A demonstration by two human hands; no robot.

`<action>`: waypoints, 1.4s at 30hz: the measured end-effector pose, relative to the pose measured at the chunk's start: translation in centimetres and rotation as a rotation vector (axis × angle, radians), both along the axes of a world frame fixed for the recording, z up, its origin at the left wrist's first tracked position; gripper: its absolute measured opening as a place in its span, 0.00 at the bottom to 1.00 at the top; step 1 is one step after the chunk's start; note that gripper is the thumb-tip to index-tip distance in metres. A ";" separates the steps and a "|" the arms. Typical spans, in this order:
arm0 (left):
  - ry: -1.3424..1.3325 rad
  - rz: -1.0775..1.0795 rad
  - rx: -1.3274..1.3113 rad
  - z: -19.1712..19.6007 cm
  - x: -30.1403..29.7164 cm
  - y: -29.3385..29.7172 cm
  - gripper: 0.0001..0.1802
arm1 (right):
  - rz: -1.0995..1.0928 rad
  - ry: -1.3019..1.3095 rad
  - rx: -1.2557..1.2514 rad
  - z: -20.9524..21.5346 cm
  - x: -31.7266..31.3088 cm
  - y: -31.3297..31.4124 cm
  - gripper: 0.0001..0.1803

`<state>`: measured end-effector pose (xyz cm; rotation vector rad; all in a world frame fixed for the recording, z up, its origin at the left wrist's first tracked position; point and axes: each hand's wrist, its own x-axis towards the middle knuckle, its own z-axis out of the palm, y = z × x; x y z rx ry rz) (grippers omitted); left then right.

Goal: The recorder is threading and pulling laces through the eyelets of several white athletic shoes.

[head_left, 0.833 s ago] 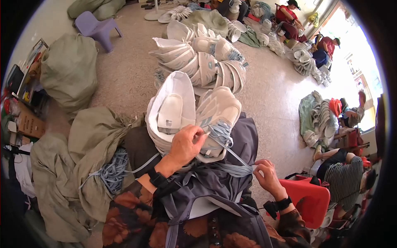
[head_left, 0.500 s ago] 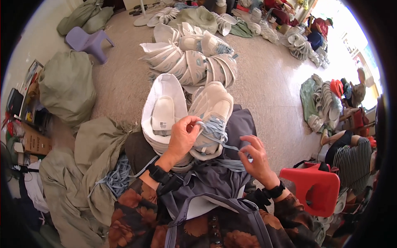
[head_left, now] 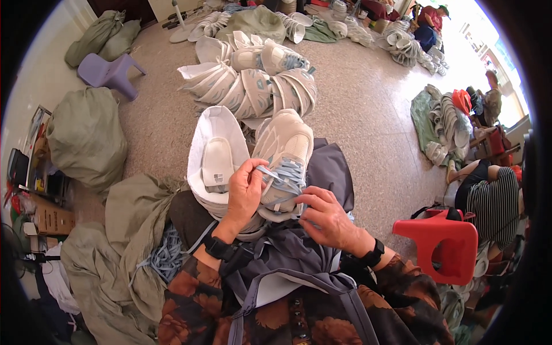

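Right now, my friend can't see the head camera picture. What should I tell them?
The left hand pinches a flat, pale blue lace on a beige shoe upper; the right hand is at its near end. Left of it sits a stack of white-lined uppers; beyond, more beige uppers form a curved row, and a red plastic chair stands at right.

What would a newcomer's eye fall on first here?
Probably the pale shoe with blue laces at centre, the left hand pinching one and the right hand close by. Beyond it, nested pale shoes curve across the floor. A bright red plastic seat stands out at right.
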<state>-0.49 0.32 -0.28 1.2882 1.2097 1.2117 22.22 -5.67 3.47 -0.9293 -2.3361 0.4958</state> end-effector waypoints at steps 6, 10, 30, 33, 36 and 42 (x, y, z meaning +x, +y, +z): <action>0.172 -0.291 0.170 1.7 -2.1 0.0 0.06 | 0.069 0.025 0.011 0.3 -0.7 -0.4 0.08; 0.208 -0.458 0.111 3.2 -2.6 -0.3 0.05 | 0.076 0.023 -0.028 -0.9 -0.3 -0.5 0.08; -0.001 -0.244 -0.057 0.3 -2.4 0.2 0.04 | 0.109 0.074 -0.764 -0.9 1.3 -1.7 0.06; -0.001 -0.389 -0.024 0.6 -3.4 0.6 0.06 | 0.024 0.117 -0.808 -0.5 2.4 -2.2 0.06; -0.026 -0.407 -0.100 0.3 -3.6 0.8 0.07 | -0.053 0.138 -0.771 -0.3 3.1 -2.5 0.07; 0.347 -0.174 0.253 2.6 -0.8 -0.7 0.09 | -0.106 -0.053 -0.746 -1.3 4.4 -2.9 0.08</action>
